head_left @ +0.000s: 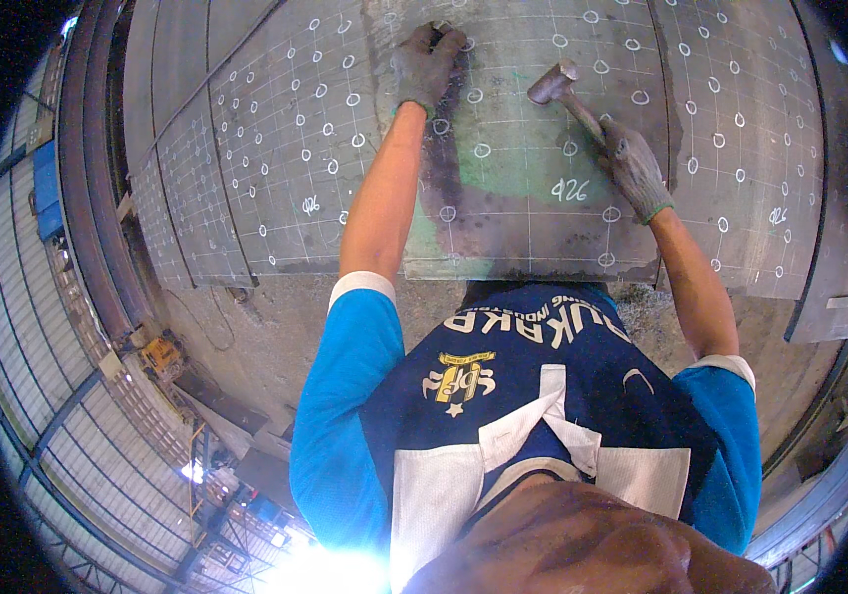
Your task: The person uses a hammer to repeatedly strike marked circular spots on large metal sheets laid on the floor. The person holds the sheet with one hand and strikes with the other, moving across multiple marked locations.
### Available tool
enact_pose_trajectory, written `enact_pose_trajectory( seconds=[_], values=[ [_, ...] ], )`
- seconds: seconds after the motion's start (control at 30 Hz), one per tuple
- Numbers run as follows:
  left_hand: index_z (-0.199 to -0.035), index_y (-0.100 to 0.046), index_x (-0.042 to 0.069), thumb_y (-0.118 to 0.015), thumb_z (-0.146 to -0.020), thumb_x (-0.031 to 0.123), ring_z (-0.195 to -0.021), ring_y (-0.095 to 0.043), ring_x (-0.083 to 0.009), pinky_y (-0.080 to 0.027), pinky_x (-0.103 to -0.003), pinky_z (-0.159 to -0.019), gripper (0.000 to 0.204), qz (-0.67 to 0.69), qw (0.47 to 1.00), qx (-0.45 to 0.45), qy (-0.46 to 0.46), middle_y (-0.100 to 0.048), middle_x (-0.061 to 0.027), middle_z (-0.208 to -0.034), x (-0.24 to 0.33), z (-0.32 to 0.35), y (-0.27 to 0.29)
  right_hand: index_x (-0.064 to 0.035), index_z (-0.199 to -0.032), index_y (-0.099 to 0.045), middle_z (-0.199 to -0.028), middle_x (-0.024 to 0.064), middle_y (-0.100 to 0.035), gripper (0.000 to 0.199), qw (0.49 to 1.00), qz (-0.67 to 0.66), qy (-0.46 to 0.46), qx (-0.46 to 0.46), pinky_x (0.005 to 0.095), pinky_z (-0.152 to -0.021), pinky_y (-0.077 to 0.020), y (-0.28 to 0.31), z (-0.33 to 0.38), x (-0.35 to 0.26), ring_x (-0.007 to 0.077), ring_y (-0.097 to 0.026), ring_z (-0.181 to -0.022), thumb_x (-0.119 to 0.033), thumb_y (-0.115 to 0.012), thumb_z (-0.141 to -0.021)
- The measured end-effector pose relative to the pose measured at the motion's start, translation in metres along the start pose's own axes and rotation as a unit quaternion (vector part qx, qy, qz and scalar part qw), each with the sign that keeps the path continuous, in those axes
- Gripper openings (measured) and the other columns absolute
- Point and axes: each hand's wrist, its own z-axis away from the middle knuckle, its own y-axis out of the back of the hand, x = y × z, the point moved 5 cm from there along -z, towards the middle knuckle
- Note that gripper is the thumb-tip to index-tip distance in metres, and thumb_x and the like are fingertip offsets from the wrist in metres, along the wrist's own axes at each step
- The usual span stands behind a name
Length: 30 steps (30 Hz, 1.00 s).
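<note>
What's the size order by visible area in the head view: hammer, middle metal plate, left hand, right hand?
1. Middle metal plate
2. Left hand and right hand: alike, unranked
3. Hammer, visible part

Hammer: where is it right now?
In the head view, the hammer is near the top, right of centre, held in the gloved right hand over the marked metal plate, to the right of the left hand.

There are two gloved hands (429, 71) (634, 170), one hammer (554, 82), over thirty white rings (482, 144) and maybe one blurry yellow machine (159, 354).
</note>
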Motion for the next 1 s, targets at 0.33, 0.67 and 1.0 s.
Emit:
enact_pose_trajectory(
  seconds=[0.33, 0.67, 1.0],
  values=[
    [-0.112, -0.073, 0.004, -0.072, -0.087, 0.042, -0.094, -0.073, -0.0354, -0.055, -0.043, -0.085, 0.045, -0.15, 0.988, -0.016, -0.045, -0.076, -0.0192, -0.102, 0.005, -0.006, -0.003, -0.0074, -0.134, -0.059, -0.112, 0.0244, -0.068, 0.038, 0.999, 0.028, 0.011, -0.011, 0.0535, -0.092, -0.0489, 0.007, -0.016, -0.006, 0.0427, -0.065, -0.106, -0.014, -0.054, -0.097],
    [-0.126, -0.068, 0.009, -0.065, -0.094, 0.045, -0.102, -0.071, -0.0381, -0.054, -0.045, -0.088, 0.048, -0.108, 0.991, -0.034, -0.072, -0.074, -0.0205, -0.113, -0.002, 0.001, -0.01, -0.0035, -0.116, -0.063, -0.105, 0.0207, -0.069, 0.026, 0.981, 0.045, 0.155, 0.105, 0.0501, -0.086, -0.0487, 0.097, -0.14, -0.119, 0.0383, -0.066, -0.1, -0.014, -0.052, -0.095],
    [-0.134, -0.063, 0.002, -0.061, -0.097, 0.033, -0.122, -0.063, -0.0333, -0.048, -0.046, -0.102, 0.048, -0.069, 0.994, -0.078, 0.03, -0.068, -0.0218, -0.128, 0.007, 0.012, -0.018, -0.0039, -0.105, -0.066, -0.097, 0.0242, -0.067, 0.02, 0.977, 0.179, 0.088, -0.074, 0.0516, -0.077, -0.0493, 0.04, -0.097, -0.068, 0.041, -0.066, -0.092, -0.015, -0.062, -0.09]
  ],
)
